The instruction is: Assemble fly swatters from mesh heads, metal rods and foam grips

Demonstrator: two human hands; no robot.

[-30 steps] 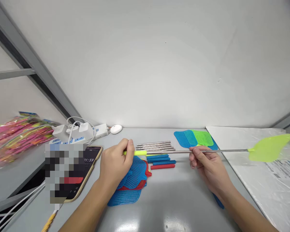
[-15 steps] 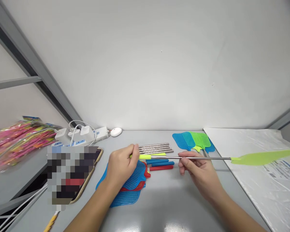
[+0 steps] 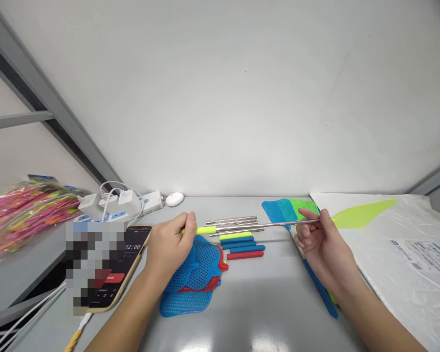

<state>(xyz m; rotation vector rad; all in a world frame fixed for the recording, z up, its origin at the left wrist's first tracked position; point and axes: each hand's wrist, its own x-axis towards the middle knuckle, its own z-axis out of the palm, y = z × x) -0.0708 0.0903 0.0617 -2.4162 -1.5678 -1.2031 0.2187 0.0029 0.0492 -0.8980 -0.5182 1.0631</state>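
My left hand (image 3: pixel 172 244) is wrapped round the yellow-green handle of a fly swatter (image 3: pixel 363 215) with a metal rod. Close to the swatter's head, my right hand (image 3: pixel 324 244) pinches the rod between thumb and fingers. Beneath and beside my left hand lies a pile of blue and red swatter heads (image 3: pixel 201 264). Several metal rods (image 3: pixel 234 220) lie behind the held rod. In front of them are loose handles (image 3: pixel 242 247) in yellow, blue and red. Blue and green swatters (image 3: pixel 278 212) with rods attached lie partly behind my right hand.
At left, a phone (image 3: pixel 132 264) lies near a power strip (image 3: pixel 152 201) with white chargers and cables. A white earphone case (image 3: pixel 175 199) sits by the wall. Bagged pink items (image 3: pixel 33 210) are at far left. A white plastic-wrapped package (image 3: pixel 396 283) covers the right side.
My right hand has slid right along the rod to near the swatter's head. The swatter has shifted left and up, its head now tilted upward.
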